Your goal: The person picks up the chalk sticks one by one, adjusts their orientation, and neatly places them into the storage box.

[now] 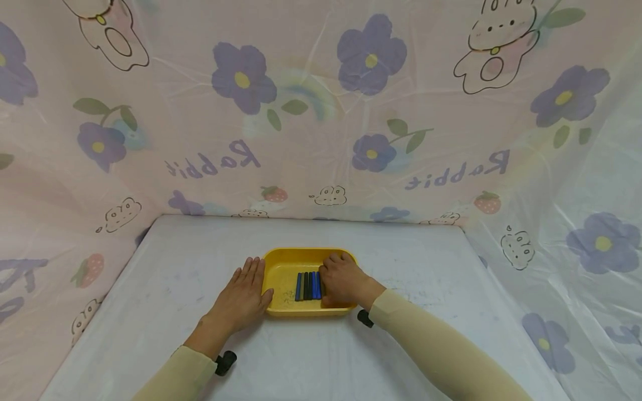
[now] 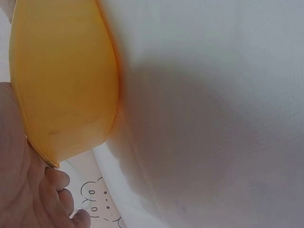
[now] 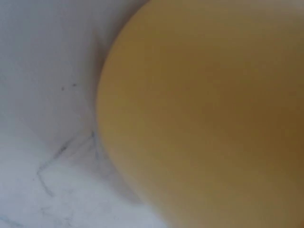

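Note:
A yellow tray (image 1: 281,256) rests on the white table, with a row of blue, dark and olive crayons (image 1: 307,286) lying side by side inside it. My left hand (image 1: 244,295) lies along the tray's left side, fingers extended and thumb at the rim; in the left wrist view the palm (image 2: 14,166) touches the tray wall (image 2: 66,80). Inside the tray's right half, my right hand (image 1: 346,281) has curled fingers and holds the crayon at the row's right end, which it mostly covers. The right wrist view shows only the blurred tray outer wall (image 3: 199,114).
Dark smudges mark the tray floor (image 1: 288,298) and the white tabletop (image 1: 416,267). A printed fabric curtain (image 1: 301,128) with flowers and rabbits encloses the table's back and sides. Black wrist cameras (image 1: 226,362) sit under both wrists.

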A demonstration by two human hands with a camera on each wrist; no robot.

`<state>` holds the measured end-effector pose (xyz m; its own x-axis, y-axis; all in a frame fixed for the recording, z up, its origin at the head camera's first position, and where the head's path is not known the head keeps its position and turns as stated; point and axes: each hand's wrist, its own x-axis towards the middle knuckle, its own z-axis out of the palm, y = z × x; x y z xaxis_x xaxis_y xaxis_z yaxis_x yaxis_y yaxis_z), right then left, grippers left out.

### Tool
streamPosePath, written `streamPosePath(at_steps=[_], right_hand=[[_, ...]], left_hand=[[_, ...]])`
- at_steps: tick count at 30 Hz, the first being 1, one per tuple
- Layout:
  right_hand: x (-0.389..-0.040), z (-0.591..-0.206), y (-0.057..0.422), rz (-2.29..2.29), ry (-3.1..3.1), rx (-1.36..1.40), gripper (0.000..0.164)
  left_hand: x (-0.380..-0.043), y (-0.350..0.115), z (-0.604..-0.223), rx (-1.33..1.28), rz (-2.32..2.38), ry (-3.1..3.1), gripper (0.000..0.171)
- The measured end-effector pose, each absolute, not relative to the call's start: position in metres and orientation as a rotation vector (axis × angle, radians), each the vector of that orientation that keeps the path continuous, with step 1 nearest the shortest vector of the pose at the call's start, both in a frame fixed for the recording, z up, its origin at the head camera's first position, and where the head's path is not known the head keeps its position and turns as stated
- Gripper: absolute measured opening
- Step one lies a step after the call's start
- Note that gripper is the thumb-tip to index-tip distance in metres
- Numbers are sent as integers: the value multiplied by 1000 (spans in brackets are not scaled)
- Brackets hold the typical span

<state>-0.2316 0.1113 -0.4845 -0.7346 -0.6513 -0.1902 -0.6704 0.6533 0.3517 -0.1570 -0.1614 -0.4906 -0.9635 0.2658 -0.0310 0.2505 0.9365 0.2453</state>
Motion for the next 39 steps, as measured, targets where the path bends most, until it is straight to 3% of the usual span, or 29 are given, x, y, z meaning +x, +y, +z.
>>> streamPosePath(at_steps=[12, 29, 39], right_hand=[[-231, -486, 111, 587, 2830, -1113, 72], [-231, -478, 115, 476, 2813, -1063, 79], [-225, -469, 135, 254, 3079, -1071, 67]], left_hand=[[-157, -160, -491, 386, 369, 3019, 79], [-160, -160, -491, 385, 362, 3022, 80], [-160, -161, -487, 389, 332, 3029, 79]])
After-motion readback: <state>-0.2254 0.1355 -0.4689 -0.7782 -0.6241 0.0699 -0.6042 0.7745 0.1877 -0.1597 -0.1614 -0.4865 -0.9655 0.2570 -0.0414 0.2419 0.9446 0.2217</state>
